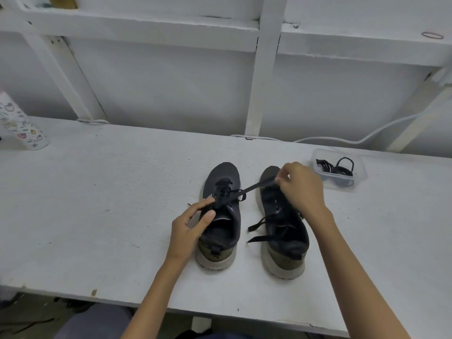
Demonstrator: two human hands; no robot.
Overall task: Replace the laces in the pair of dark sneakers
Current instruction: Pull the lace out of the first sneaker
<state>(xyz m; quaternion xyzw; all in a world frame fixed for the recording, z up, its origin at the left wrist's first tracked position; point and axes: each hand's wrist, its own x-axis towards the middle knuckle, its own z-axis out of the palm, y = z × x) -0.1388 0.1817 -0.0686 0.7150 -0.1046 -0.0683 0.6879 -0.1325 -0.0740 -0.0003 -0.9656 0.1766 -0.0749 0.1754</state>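
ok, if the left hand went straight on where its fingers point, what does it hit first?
The left sneaker: the left hand points up and right, fingertips at its lacing, near the lace the right hand pinches. Contact unclear.

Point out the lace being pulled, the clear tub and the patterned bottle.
lace [256,186], head view, taut middle stretch.
clear tub [362,171], head view, right wall.
patterned bottle [22,126], head view, its side.
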